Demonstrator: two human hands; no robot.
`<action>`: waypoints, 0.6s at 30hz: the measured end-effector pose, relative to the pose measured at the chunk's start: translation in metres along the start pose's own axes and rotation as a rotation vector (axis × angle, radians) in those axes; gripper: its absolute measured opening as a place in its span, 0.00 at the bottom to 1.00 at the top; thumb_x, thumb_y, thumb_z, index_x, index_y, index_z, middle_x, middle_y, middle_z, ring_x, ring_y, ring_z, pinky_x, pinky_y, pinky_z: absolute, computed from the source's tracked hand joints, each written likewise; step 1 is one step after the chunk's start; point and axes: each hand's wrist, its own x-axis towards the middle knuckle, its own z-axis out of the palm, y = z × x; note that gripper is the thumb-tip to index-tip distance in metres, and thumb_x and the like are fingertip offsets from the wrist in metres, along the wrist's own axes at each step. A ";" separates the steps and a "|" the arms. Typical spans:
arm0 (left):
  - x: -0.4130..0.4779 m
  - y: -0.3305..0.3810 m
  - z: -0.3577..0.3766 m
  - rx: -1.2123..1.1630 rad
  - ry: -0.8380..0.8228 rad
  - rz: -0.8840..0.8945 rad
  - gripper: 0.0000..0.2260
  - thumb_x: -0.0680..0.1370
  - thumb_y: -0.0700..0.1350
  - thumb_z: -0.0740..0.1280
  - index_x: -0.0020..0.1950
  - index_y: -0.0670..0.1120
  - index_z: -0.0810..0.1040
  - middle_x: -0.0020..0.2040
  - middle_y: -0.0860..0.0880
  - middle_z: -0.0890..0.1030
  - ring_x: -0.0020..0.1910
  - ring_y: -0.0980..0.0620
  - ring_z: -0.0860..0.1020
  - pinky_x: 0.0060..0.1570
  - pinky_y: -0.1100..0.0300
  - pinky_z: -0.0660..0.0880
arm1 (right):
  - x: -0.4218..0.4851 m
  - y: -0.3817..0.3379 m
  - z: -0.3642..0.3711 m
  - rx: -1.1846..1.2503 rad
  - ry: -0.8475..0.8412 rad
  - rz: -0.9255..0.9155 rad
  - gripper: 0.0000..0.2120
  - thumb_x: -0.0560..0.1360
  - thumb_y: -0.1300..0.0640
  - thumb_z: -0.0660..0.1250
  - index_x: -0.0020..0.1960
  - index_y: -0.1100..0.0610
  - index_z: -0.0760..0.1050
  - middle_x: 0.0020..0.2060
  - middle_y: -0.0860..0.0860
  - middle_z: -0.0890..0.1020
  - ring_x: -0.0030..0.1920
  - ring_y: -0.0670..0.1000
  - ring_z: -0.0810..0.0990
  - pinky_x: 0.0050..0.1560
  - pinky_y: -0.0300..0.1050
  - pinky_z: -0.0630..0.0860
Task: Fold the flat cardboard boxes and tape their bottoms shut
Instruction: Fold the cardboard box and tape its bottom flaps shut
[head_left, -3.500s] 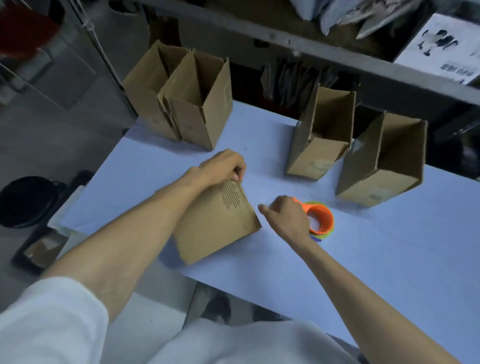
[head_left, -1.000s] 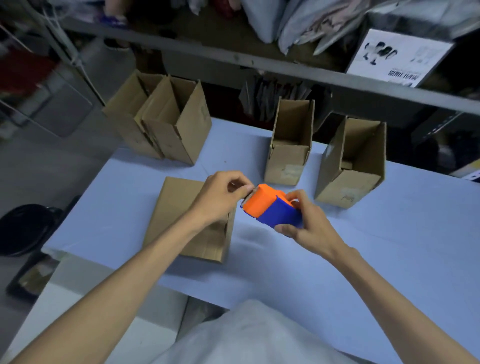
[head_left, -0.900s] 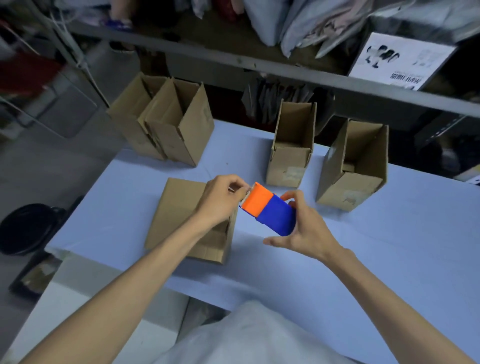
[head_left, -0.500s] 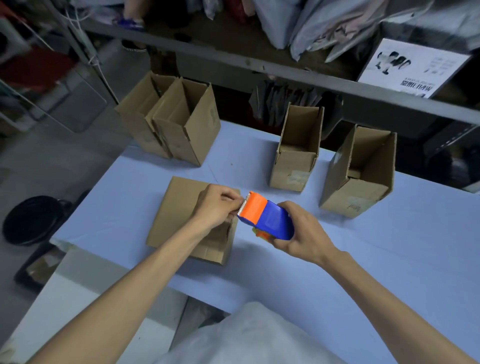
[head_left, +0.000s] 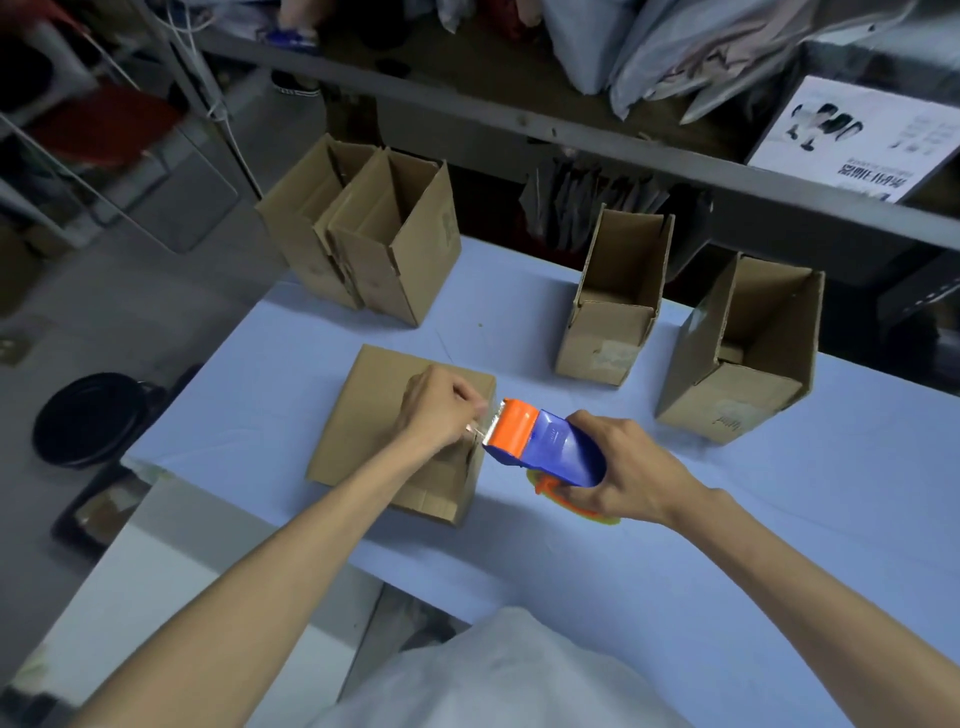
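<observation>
The fingers (head_left: 467, 402) of my left hand (head_left: 434, 410) are curled in tight, pinching the free end of the tape (head_left: 479, 430) right where it leaves the orange mouth of the tape dispenser (head_left: 545, 447). My right hand (head_left: 636, 475) is wrapped round the dispenser's blue body, thumb on top and the rest closed underneath.

Both hands meet over the right edge of the cardboard box (head_left: 374, 410), which lies on its side on the blue worktop (head_left: 753, 561) just in front of me. I cannot tell whether its bottom flaps are pressed fully flat.

I judge the step in hand to be drawing out a starter length of tape. Next I would need to press that end onto the bottom seam, then run the dispenser along it while the flaps stay closed.

Further back stand a touching pair of boxes (head_left: 395, 254), a middle box (head_left: 613, 322) and a right box (head_left: 743, 364), all open and seemingly finished.
</observation>
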 end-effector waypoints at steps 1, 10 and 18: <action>0.005 -0.003 -0.004 0.012 0.031 -0.011 0.08 0.72 0.39 0.70 0.33 0.48 0.81 0.30 0.53 0.79 0.39 0.53 0.80 0.43 0.62 0.75 | -0.004 0.005 -0.001 -0.014 -0.007 0.004 0.20 0.64 0.40 0.74 0.48 0.49 0.72 0.37 0.44 0.79 0.35 0.49 0.77 0.34 0.49 0.76; 0.014 -0.026 0.001 -0.046 0.010 0.022 0.06 0.71 0.44 0.74 0.34 0.48 0.81 0.28 0.54 0.81 0.33 0.60 0.80 0.42 0.64 0.76 | -0.003 0.019 0.001 -0.191 0.035 0.065 0.32 0.61 0.25 0.63 0.49 0.51 0.72 0.37 0.45 0.79 0.35 0.49 0.77 0.35 0.44 0.75; 0.016 -0.038 0.014 0.019 0.125 0.080 0.04 0.68 0.44 0.77 0.39 0.46 0.84 0.33 0.50 0.83 0.37 0.53 0.80 0.42 0.63 0.74 | 0.024 0.024 0.009 -0.254 -0.023 0.091 0.19 0.75 0.35 0.61 0.53 0.48 0.75 0.40 0.48 0.83 0.39 0.52 0.78 0.39 0.48 0.75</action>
